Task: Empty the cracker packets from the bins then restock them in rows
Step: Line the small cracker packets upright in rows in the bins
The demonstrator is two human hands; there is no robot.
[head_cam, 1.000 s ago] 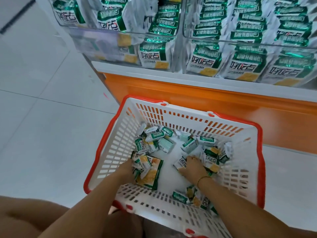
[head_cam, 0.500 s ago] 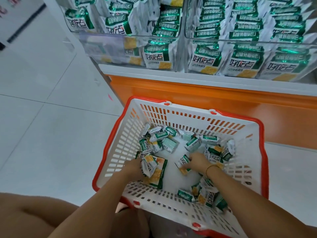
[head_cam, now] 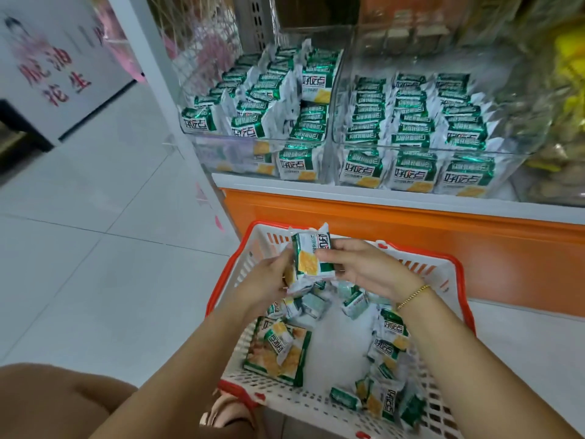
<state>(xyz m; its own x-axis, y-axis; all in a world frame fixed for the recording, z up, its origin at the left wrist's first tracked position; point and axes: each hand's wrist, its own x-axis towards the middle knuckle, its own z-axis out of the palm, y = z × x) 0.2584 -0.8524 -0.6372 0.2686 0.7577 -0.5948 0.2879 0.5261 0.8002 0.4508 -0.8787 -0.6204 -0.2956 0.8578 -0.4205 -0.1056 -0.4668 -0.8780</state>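
Soft, even indoor light falls bright on the pale floor [head_cam: 95, 280]. Glare streaks the clear bins [head_cam: 411, 150]. Shadows are faint. The upper corners are smeared with blur, and the frame edges bend from the wide angle.

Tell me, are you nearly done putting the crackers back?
More than halfway, it looks. The right bin holds three neat rows; the left bin has rows too, less tidy. The left grip and right grip hold a few cracker packets over the shopping basket. Plenty of loose packets wait in it.
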